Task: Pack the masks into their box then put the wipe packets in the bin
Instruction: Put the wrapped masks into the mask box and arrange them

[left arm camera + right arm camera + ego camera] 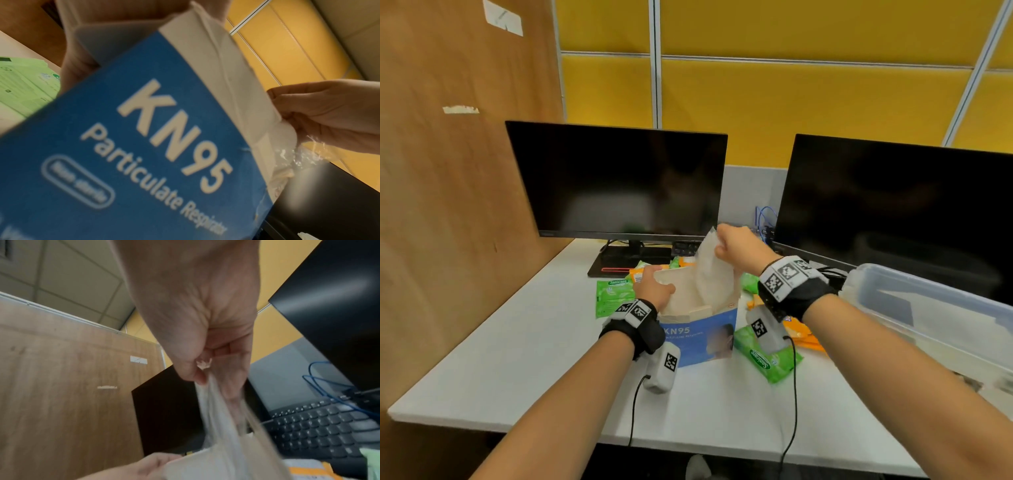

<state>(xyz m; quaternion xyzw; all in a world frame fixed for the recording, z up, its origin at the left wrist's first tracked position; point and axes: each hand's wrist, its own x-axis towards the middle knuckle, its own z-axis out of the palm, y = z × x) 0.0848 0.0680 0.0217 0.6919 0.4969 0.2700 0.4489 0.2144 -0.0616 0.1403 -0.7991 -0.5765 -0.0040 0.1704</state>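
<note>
A blue KN95 mask box (698, 337) (144, 146) stands open on the white desk (517, 359). My left hand (654, 289) grips the box's left flap and rim. My right hand (739, 245) (207, 363) pinches the top of a clear-wrapped white mask pack (710, 270) (222, 418) (273, 141), whose lower end sits inside the box opening. Green wipe packets (613, 296) (767, 359) and orange ones (804, 334) lie around the box. The clear plastic bin (928, 308) stands at the right.
Two black monitors (619, 181) (900, 219) stand behind the box, with a laptop keyboard (320, 423) and blue cables (765, 216) between them. A wooden partition (448, 171) walls off the left side. The desk's near part (585, 394) lies bare in front.
</note>
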